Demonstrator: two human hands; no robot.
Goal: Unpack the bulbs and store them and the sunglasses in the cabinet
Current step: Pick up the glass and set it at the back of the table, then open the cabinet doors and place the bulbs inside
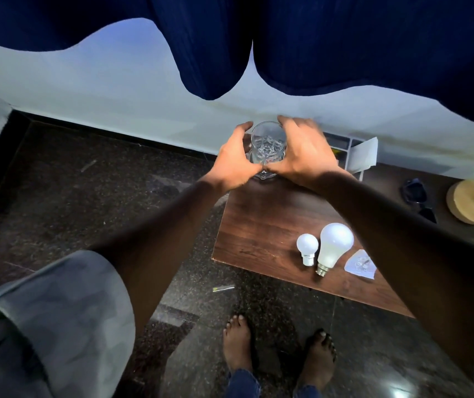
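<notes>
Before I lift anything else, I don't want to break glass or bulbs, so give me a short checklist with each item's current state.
1. Both hands on the glass jar: ok; left hand and right hand wrap its sides.
2. Jar resting on the table: cannot tell; its base is hidden.
3. Bulbs unpacked: ok; small bulb and large bulb lie bare on the table.
4. Bulbs away from the edge: not ok; both lie near the front edge.
5. Sunglasses located: ok; on the table, far right.

Both bare forearms reach toward twelve o'clock. The left hand [234, 158] and right hand [301, 152] curl inward facing each other, thumbs apparently touching at six o'clock; fingertips slightly blurred.
</notes>
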